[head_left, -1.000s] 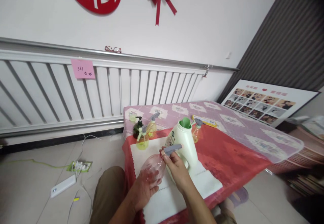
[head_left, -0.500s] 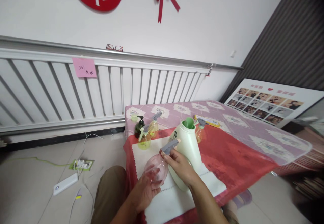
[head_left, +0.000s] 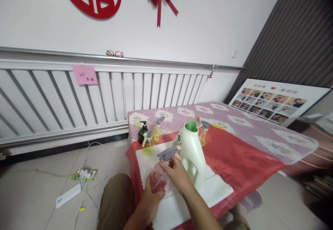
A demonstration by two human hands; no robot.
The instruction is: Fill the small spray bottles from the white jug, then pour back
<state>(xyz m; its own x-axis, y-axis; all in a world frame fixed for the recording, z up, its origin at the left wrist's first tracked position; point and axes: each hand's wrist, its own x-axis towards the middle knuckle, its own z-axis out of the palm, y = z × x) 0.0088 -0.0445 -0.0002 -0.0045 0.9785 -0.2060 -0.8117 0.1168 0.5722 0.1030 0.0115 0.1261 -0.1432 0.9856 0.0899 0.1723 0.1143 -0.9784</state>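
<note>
A clear pink spray bottle (head_left: 164, 180) with a grey trigger head (head_left: 166, 152) is between my hands, close to upright over the white cloth. My left hand (head_left: 152, 197) wraps round the bottle's body from the left. At the neck, just below the trigger, my right hand (head_left: 174, 169) has its fingers closed on the collar. Right beside it stands a large pale green jug (head_left: 194, 150) with a handle and a green funnel-like piece (head_left: 191, 126) in its mouth. Behind to the left are two yellow spray bottles (head_left: 148, 146) and a dark pump bottle (head_left: 142, 133).
An orange spray bottle (head_left: 204, 136) stands behind the jug, near a yellow flat package (head_left: 212, 122). White cloth (head_left: 174, 212) and red cloth (head_left: 234, 153) cover part of the table. Cables, a power strip (head_left: 84, 174) and a white power bank (head_left: 69, 195) lie on the floor at left.
The spray bottle has turned, so its trigger head now lies more level and its nozzle points right. My left hand has closed further round the body; my right hand stays at the neck.
</note>
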